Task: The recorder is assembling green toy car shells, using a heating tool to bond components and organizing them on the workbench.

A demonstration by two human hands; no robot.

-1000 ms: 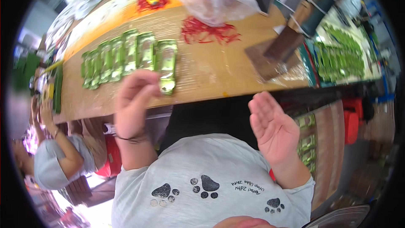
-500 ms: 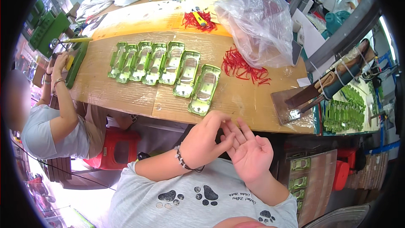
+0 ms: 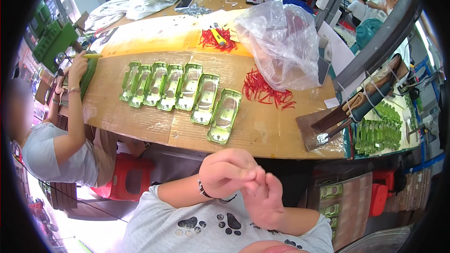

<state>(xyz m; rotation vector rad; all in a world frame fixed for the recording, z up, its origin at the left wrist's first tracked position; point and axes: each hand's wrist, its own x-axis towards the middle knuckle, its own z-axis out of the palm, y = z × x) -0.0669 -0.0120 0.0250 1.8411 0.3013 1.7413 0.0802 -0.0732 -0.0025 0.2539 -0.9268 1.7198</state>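
Note:
In front of my chest, short of the table's near edge, my two hands meet. My left hand (image 3: 226,173) is closed, thumb and fingertips pressed against the right fingertips. Palm up and turned toward me, my right hand (image 3: 263,201) has its fingers bent in and bunched at that same spot. Anything small pinched between them is hidden. Beyond the hands, the nearest thing is a green plastic toy car shell (image 3: 225,116), the rightmost of a slanting row. Several similar car shells (image 3: 189,86) stand side by side to its left.
Red strips (image 3: 265,89) lie in a pile beside a clear plastic bag (image 3: 283,42). A yellow cutter (image 3: 218,36) rests on more strips. A tool holder (image 3: 323,129) stands at the table's right. At left a co-worker (image 3: 61,145) uses a green hand press (image 3: 89,75).
My right hand has gone from a spread palm to bent fingers, and both hands have drawn lower and closer together. The co-worker's hand has risen to the press handle. The view has tilted slightly upward.

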